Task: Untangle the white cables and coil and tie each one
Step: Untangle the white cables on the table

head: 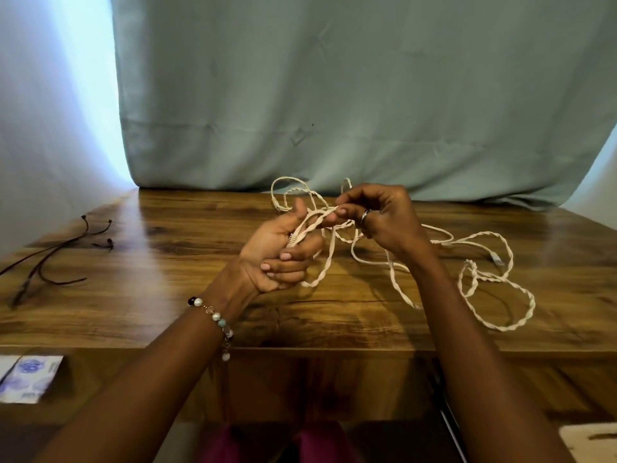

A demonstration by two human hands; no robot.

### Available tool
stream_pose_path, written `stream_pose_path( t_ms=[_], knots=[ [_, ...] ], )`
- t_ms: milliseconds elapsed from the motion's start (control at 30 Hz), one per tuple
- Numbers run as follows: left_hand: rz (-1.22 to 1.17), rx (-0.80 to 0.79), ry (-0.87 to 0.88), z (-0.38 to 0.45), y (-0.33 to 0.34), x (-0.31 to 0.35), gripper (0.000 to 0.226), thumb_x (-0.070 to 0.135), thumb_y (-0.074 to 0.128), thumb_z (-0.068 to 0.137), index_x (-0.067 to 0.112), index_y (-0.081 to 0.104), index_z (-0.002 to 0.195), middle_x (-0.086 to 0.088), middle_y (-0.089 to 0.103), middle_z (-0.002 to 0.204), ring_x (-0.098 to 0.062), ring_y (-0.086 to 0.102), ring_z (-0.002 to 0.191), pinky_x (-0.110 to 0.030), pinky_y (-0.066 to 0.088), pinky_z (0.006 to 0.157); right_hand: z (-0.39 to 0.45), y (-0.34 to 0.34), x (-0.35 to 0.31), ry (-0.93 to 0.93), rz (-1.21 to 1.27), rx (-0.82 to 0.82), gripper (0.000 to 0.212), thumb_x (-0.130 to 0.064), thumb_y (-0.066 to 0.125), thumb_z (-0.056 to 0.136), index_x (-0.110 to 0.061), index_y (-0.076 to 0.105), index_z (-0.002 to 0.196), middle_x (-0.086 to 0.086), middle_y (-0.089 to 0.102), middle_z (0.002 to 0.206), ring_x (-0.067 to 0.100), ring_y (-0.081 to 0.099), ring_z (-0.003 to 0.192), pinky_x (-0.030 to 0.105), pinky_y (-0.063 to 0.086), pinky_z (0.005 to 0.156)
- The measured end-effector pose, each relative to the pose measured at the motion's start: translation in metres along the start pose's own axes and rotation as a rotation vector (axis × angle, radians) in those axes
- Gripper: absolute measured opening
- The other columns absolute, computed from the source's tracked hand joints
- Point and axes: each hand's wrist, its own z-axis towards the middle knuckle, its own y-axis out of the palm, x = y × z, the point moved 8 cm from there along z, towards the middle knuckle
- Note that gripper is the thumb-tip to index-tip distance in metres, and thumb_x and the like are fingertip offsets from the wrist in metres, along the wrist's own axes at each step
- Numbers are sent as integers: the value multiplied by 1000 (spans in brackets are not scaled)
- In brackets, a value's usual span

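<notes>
Two hands (280, 252); three dark ties (50, 259); white cables (480, 272), count unclear.

Left hand (278, 252), palm up, fingers curled round a bundle of white cables (497, 297) with a ribbed plug end lying in the palm. Right hand (380, 217), ring on one finger, pinches a twisted strand just beside the left thumb. Remaining cable loops, twisted in pairs, trail over the wooden table (167, 312) to the right. Dark cords (56, 259) lie well apart at far left. Beaded bracelet (217, 320) on left wrist. Pale green curtain (334, 95) behind.
</notes>
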Motion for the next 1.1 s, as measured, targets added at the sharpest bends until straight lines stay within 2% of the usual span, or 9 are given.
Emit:
stream_pose_path(
  t_ms=[100, 200, 300, 367, 500, 767, 867, 967, 1100],
  knots=[
    [15, 9, 62, -4, -3, 7, 59, 36, 15, 104, -6, 52, 122, -10, 50, 53, -12, 40, 27, -20, 36, 31, 3, 3, 2, -72, -118, 11, 12, -4, 67, 84, -7, 71, 95, 7, 70, 75, 7, 64, 62, 16, 45, 51],
    [64, 72, 73, -8, -11, 8, 47, 26, 26, 105, -8, 46, 131, -19, 65, 69, -28, 67, 53, -31, 56, 51, 3, 3, -7, -206, -260, 70, 14, -13, 66, 86, -10, 73, 97, 1, 73, 83, 13, 70, 75, 33, 57, 66],
    [96, 120, 77, -8, -12, 9, 43, 20, 32, 104, -10, 45, 132, -20, 64, 69, -29, 64, 54, -40, 56, 70, 4, 3, -10, -225, -334, 120, 15, -18, 64, 87, -11, 74, 97, 0, 74, 83, 13, 69, 75, 38, 56, 69],
    [66, 137, 108, -7, -9, 13, 39, 19, 35, 102, -8, 50, 126, -10, 52, 56, -15, 44, 37, -32, 51, 60, 6, 1, -3, -176, -398, 135, 18, -23, 61, 89, -14, 74, 99, -4, 71, 75, 13, 66, 68, 38, 54, 66],
    [-17, 116, 131, -7, -10, 21, 45, 22, 38, 102, -7, 40, 135, -5, 36, 55, -5, 15, 35, -25, 31, 43, -5, 24, 18, -13, -716, -118, 44, -7, 53, 90, -21, 53, 131, 1, 67, 86, 16, 61, 78, 33, 50, 70],
    [-138, 99, 449, -7, -17, 64, 52, 18, 35, 101, -19, 28, 138, -22, 58, 75, -17, 35, 43, -26, 38, 42, -56, 77, 14, 118, -1146, -676, 59, -8, 37, 96, -6, 12, 150, 17, 55, 124, 31, 55, 109, 48, 39, 96],
    [-142, 332, 590, -9, -29, 76, 46, 14, 35, 100, -20, 36, 131, -10, 56, 64, -13, 36, 32, -18, 37, 32, -64, 85, -6, 63, -1237, -708, 51, -5, 35, 95, -4, 28, 145, 18, 53, 130, 35, 50, 119, 55, 26, 107],
    [-15, 591, 687, -14, -38, 76, 32, 15, 30, 104, -9, 48, 114, -1, 55, 58, -5, 36, 27, -11, 37, 32, -62, 85, -23, -20, -1195, -693, 33, -6, 41, 93, -9, 51, 124, 12, 56, 118, 30, 53, 110, 49, 35, 99],
    [313, 767, 546, -7, -37, 57, 35, 15, 34, 102, -4, 60, 86, -11, 70, 66, -17, 65, 50, -32, 59, 51, -53, 71, -49, -282, -945, -551, 23, -6, 58, 85, -3, 63, 107, 13, 62, 108, 28, 56, 104, 27, 37, 84]
  ],
)
